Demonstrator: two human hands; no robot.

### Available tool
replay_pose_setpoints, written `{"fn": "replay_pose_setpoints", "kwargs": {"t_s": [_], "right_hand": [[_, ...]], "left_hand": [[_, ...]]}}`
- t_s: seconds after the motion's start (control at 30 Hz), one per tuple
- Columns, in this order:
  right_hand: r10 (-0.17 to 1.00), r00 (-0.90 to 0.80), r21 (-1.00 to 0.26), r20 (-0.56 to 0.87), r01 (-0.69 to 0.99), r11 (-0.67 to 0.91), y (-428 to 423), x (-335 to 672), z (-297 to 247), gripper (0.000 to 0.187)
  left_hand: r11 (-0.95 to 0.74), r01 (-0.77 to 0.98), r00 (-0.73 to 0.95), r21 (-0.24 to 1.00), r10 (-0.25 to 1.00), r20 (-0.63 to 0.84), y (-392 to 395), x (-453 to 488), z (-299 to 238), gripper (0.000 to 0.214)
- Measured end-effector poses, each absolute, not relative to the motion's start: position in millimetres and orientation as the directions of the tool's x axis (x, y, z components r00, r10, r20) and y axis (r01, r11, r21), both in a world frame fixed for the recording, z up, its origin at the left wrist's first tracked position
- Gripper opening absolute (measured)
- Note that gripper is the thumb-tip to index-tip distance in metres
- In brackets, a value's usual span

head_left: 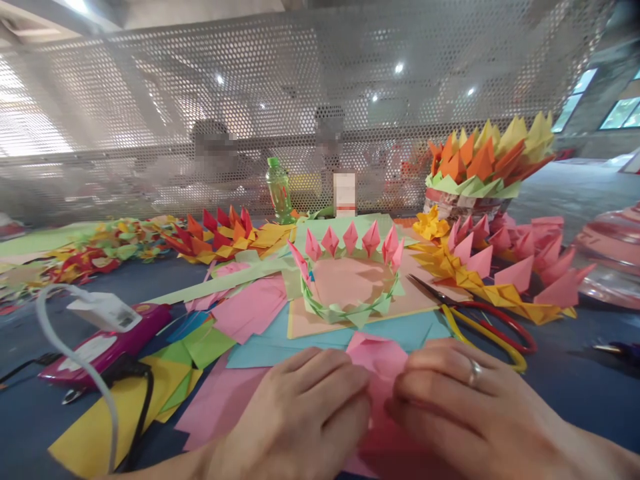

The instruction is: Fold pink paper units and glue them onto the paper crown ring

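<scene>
My left hand and my right hand lie close together at the near edge of the table, fingers curled and pressed onto a pink sheet of paper that is partly folded between them. A ring sits on one finger of the right hand. Just beyond the paper stands a ring of folded green and pink paper points on a peach sheet.
Scissors with red and yellow handles lie right of the ring. Loose coloured sheets cover the middle; a pink device with cables lies left. Folded paper chains, an orange-yellow paper crown and a green bottle stand behind. People sit beyond a mesh screen.
</scene>
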State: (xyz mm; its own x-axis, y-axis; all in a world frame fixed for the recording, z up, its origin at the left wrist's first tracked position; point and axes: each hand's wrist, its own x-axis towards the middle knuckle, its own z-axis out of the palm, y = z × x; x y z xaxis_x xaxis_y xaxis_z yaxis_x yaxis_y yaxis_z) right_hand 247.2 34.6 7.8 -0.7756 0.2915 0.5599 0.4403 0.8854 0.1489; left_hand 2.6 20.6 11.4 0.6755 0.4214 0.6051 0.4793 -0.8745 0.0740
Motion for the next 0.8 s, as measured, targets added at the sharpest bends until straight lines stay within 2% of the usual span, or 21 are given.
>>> {"fn": "replay_pose_setpoints", "kwargs": {"t_s": [0.13, 0.2, 0.3, 0.4, 0.5, 0.63, 0.8], "right_hand": [[0.295, -0.790, 0.090, 0.537, 0.402, 0.911, 51, 241, -1, 0.025], [0.300, -0.806, 0.074, 0.511, 0.389, 0.918, 53, 242, -3, 0.023], [0.317, -0.823, 0.039, 0.471, 0.379, 0.925, 48, 244, 4, 0.026], [0.410, -0.826, -0.115, 0.386, 0.398, 0.910, 42, 247, 16, 0.035], [0.411, -0.837, -0.222, 0.362, 0.350, 0.910, 41, 250, 22, 0.037], [0.396, -0.838, -0.269, 0.375, 0.311, 0.912, 47, 254, 22, 0.035], [0.397, -0.850, -0.267, 0.346, 0.317, 0.910, 51, 257, 25, 0.040]], "left_hand": [[-0.826, 0.529, 0.718, 0.196, 0.558, 0.416, 23, 1, 10, 0.033], [-0.794, 0.555, 0.684, 0.251, 0.606, 0.406, 22, 0, 7, 0.029], [-0.786, 0.492, 0.670, 0.373, 0.616, 0.415, 25, -2, 3, 0.024], [-0.723, 0.429, 0.639, 0.542, 0.667, 0.383, 30, -2, 5, 0.020], [-0.649, 0.407, 0.594, 0.642, 0.723, 0.354, 35, 1, 10, 0.015], [-0.591, 0.391, 0.562, 0.705, 0.760, 0.326, 37, 7, 14, 0.015], [-0.555, 0.453, 0.513, 0.698, 0.802, 0.305, 37, 11, 11, 0.016]]}}
